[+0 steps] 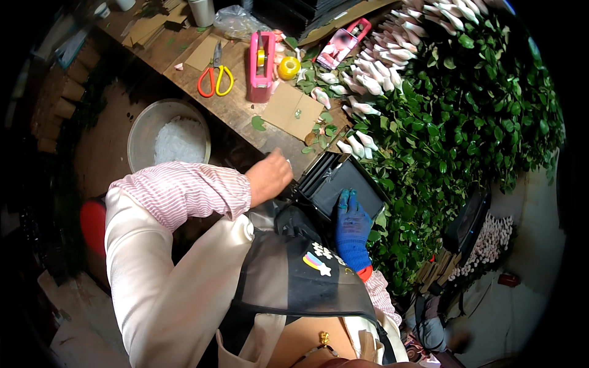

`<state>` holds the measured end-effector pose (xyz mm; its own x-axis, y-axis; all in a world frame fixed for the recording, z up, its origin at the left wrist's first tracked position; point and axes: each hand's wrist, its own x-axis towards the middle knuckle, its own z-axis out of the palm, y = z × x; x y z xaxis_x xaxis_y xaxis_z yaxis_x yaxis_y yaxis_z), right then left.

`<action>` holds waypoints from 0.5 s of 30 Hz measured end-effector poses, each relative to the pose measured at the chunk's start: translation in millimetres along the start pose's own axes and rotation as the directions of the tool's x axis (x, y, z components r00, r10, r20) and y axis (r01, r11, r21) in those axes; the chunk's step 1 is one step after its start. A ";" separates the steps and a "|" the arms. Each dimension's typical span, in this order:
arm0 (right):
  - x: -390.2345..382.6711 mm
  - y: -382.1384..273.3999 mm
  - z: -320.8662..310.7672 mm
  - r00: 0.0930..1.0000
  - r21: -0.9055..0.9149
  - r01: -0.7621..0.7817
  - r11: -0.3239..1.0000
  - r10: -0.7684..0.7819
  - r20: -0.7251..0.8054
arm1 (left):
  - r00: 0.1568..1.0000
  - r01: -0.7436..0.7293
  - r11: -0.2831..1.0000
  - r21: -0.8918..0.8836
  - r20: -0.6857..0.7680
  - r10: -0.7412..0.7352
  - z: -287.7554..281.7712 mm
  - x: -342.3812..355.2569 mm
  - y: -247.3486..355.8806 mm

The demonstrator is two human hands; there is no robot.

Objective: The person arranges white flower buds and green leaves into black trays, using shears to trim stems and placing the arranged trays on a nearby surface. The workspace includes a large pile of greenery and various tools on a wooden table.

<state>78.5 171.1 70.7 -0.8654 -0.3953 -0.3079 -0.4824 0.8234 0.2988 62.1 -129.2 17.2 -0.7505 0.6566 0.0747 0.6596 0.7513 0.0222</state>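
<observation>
My right hand [353,214], in a blue knitted glove with darker fingertips, lies on the flat face of a black box-like frame [334,191]. Its fingers are stretched out on that dark panel. The frame has several black layers or slats along its left side and sits at the table's near edge. Just left of it is my bare left hand [270,176], closed with the fingers curled in. Whatever those fingers hold, if anything, is hidden. A striped sleeve covers my left forearm.
Wrapped pink-white flower buds [374,76] and dense leafy stems [442,147] fill the right. The wooden table [236,116] bears cardboard [292,110], scissors [213,78], a pink tape dispenser [260,86], a yellow tape roll [288,68] and a phone [335,50]. A bucket [136,138] stands left.
</observation>
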 end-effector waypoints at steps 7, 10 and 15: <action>-0.6 -4.7 -7.8 1.000 -0.033 -0.020 0.999 0.020 0.017 | 0.956 -0.265 0.961 0.079 -0.105 0.273 -14.2 23.2 -11.1; 0.3 -5.4 -8.1 1.000 -0.043 -0.029 0.999 0.029 0.004 | 0.933 -0.327 0.944 0.050 -0.144 0.331 -0.3 38.8 -17.8; 0.0 -7.1 -6.2 0.997 -0.018 -0.072 0.997 0.072 -0.013 | 0.935 -0.355 0.921 -0.158 -0.040 0.353 17.0 61.4 -43.0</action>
<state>81.1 162.8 74.2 -0.8996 -0.3405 -0.2736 -0.4211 0.8423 0.3364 -13.0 -120.1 3.8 -0.4669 0.8764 0.1176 0.8807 0.4488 0.1517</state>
